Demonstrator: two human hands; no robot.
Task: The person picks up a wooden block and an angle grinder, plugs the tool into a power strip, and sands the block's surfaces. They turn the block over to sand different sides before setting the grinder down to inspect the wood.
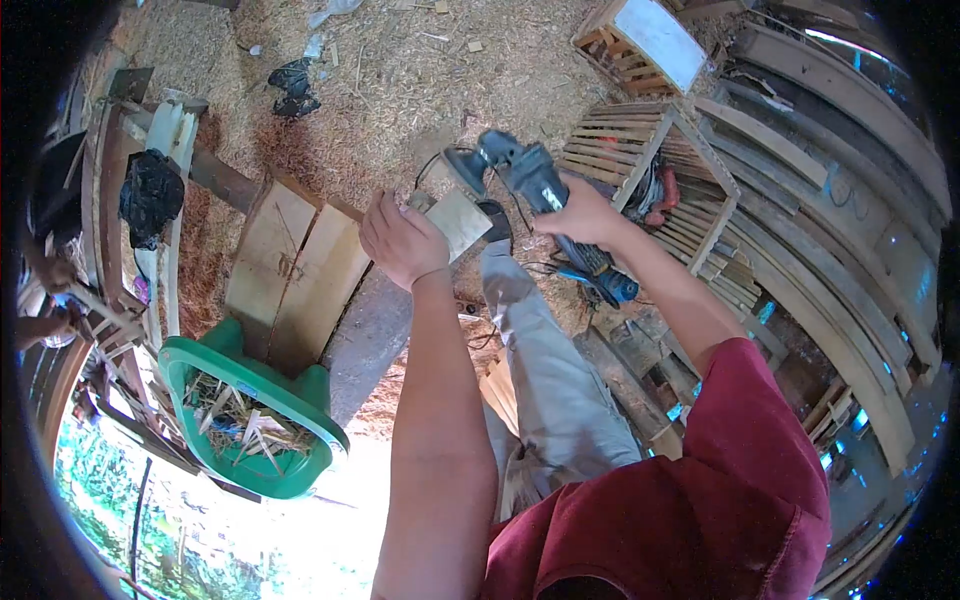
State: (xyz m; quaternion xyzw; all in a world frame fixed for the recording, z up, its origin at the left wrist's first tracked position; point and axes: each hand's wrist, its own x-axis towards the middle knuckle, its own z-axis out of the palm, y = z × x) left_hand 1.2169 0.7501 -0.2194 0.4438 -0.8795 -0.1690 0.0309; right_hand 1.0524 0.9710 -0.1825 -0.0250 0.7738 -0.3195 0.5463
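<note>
My right hand is wrapped round the body of an angle grinder. Its round disc points left, close above the far end of a pale wooden block. My left hand presses over the near end of this block, fingers close together and bent over it. The block lies across a thick grey beam between my hands. Part of the block is hidden under my left palm.
Wide boards lean left of the beam, beside a green plastic chair holding wood scraps. Slatted wooden crates and stacked planks stand right. Shavings cover the floor. Another person's hands show at far left.
</note>
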